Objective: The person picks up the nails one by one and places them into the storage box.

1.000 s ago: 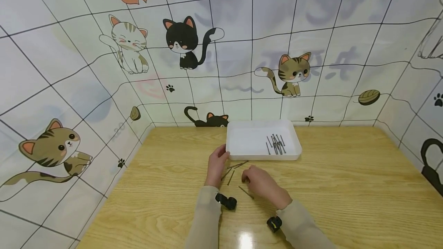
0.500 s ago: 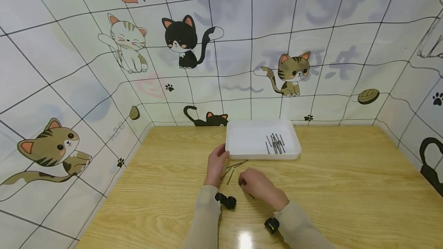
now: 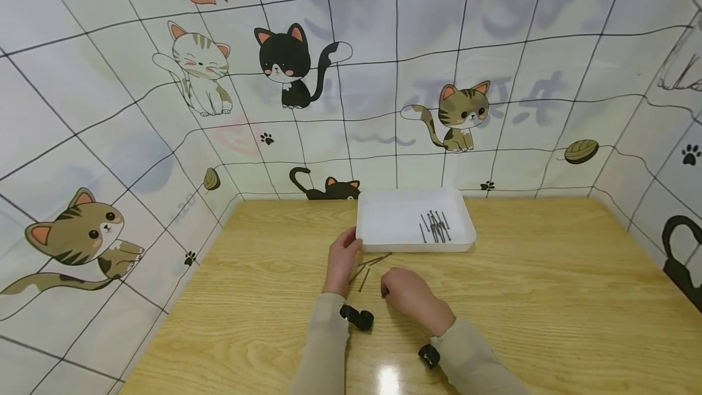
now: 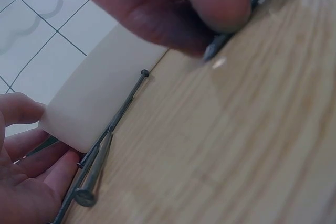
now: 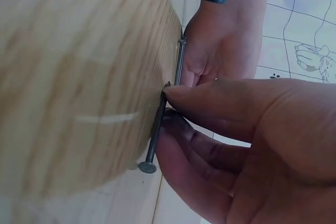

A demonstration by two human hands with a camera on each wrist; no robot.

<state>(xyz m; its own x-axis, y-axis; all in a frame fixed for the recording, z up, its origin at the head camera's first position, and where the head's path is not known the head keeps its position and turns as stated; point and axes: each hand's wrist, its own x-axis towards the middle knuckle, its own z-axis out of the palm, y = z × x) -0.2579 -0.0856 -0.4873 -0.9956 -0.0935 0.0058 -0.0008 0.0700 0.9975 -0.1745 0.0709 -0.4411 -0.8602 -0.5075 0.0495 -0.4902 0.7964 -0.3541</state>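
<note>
my right hand (image 3: 412, 295) is pinching a slim dark-grey metal nail (image 5: 157, 130) between thumb and fingers, low over the pale yellow wood-grained table (image 3: 548, 261); whether the nail is touching the surface, i cannot tell. its pointed end is showing beside my thumb, on the side toward my left hand (image 3: 341, 261), while its flat round head is jutting out beyond my fingers. that left hand, farther left and a little ahead, is holding the near left corner of a shallow white rectangular tray (image 3: 384, 218). several loose dark metal nails (image 4: 98, 167) are lying on the table between my two hands, some overlapping, just in front of the tray. ahead of my right hand, a bunch of dark nails (image 3: 435, 224) is lying inside the tray, toward its right side. behind my hands, beige sleeves (image 3: 320, 346) are covering my forearms, with black wrist cameras (image 3: 429, 356) sitting at the cuffs. beyond both hands, a white gridded wall covering (image 3: 373, 17) with cartoon cats is rising.
</note>
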